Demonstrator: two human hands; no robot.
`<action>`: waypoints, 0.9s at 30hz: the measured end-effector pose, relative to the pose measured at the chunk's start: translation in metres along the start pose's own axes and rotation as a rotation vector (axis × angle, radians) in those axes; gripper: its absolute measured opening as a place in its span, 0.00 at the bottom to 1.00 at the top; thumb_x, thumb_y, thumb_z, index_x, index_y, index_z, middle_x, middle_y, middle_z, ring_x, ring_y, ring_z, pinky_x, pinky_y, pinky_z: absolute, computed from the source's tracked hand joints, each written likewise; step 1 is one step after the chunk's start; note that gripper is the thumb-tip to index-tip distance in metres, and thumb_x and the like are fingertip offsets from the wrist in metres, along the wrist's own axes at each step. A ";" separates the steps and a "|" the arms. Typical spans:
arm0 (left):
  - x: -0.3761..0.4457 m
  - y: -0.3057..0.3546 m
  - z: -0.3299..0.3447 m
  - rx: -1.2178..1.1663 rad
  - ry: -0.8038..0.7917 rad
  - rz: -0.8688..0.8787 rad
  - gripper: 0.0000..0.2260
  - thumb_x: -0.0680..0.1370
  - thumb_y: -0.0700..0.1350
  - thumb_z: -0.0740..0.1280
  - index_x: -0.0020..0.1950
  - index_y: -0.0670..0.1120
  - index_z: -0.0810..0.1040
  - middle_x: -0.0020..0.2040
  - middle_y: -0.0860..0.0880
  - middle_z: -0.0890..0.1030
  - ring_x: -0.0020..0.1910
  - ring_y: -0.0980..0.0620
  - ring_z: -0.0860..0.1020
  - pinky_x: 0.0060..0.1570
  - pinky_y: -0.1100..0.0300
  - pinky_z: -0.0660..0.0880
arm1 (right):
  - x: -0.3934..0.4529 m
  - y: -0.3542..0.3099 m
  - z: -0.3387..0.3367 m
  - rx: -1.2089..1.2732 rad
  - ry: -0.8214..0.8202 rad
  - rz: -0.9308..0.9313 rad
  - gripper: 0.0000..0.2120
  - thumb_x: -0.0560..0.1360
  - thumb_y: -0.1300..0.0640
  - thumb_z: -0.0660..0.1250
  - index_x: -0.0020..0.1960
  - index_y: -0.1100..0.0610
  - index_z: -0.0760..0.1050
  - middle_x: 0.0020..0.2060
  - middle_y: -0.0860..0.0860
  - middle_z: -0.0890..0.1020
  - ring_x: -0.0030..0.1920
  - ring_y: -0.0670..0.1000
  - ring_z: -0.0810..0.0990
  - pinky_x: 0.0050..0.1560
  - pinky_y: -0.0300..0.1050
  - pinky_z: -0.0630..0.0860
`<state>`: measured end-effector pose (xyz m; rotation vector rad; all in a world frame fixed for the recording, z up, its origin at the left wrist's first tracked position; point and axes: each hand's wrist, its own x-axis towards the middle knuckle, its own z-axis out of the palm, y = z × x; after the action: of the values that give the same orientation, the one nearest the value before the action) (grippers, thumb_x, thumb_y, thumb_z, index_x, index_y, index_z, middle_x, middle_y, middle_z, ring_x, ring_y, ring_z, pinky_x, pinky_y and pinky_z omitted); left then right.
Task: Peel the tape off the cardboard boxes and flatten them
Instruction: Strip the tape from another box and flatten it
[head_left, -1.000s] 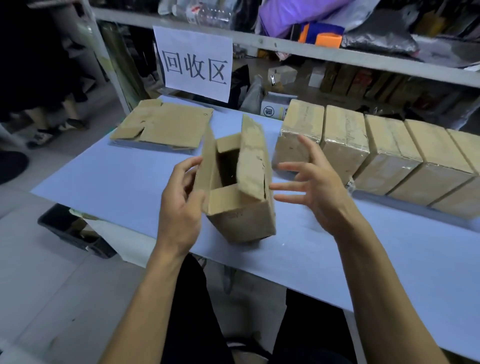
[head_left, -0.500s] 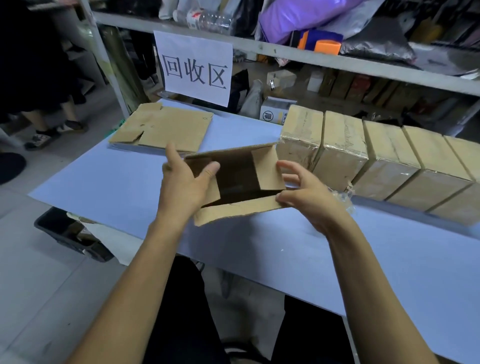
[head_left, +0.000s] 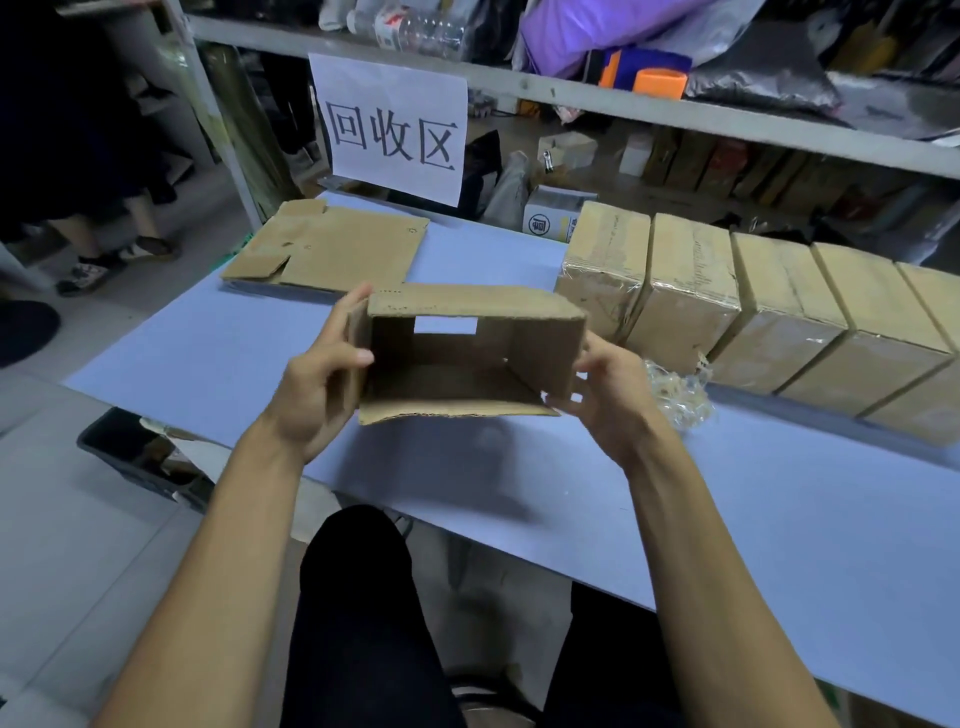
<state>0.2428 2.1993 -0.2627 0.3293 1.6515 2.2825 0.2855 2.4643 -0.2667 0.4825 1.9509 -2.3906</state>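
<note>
I note the opened brown cardboard box (head_left: 467, 353) has gone from upright to sideways over the blue tabletop's (head_left: 779, 519) near edge, left hand (head_left: 317, 384) and right hand (head_left: 608, 395) each holding a side in their grip, ready for flattening.

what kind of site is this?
Likely a warehouse or stockroom recycling station: a paper sign reading 回收区 (recycling area), cluttered metal shelving, and a row of taped cardboard boxes beside a flattened box.

Table (head_left: 779, 519): pale blue top. Behind it, metal shelf (head_left: 571, 98) with white paper sign (head_left: 395, 130) hanging, black characters. Plastic bottle (head_left: 415, 28), purple bag (head_left: 587, 31), orange block (head_left: 660, 83) on shelf. Black bin (head_left: 130, 457) on floor.
</note>
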 end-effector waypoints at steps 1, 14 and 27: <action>-0.001 -0.002 -0.007 -0.053 0.011 0.039 0.28 0.76 0.43 0.58 0.77 0.48 0.64 0.60 0.54 0.82 0.60 0.56 0.78 0.60 0.61 0.70 | -0.002 0.005 -0.004 0.125 -0.041 0.021 0.17 0.65 0.57 0.58 0.51 0.55 0.78 0.37 0.49 0.77 0.38 0.53 0.72 0.43 0.48 0.69; 0.006 0.010 -0.007 0.081 0.163 0.210 0.19 0.79 0.30 0.55 0.63 0.46 0.75 0.55 0.55 0.80 0.55 0.55 0.77 0.47 0.61 0.74 | -0.003 -0.007 0.002 0.006 -0.011 -0.209 0.13 0.77 0.54 0.64 0.59 0.57 0.76 0.54 0.55 0.84 0.56 0.54 0.81 0.69 0.52 0.71; 0.004 0.011 0.032 0.528 0.398 0.198 0.22 0.70 0.41 0.77 0.60 0.53 0.73 0.57 0.59 0.78 0.61 0.58 0.77 0.54 0.65 0.74 | -0.001 -0.005 0.010 -0.078 0.007 -0.266 0.25 0.64 0.63 0.71 0.60 0.60 0.71 0.58 0.55 0.81 0.62 0.54 0.79 0.62 0.50 0.75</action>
<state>0.2493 2.2260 -0.2426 0.1592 2.5304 2.1034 0.2827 2.4557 -0.2597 0.2409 2.2289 -2.4474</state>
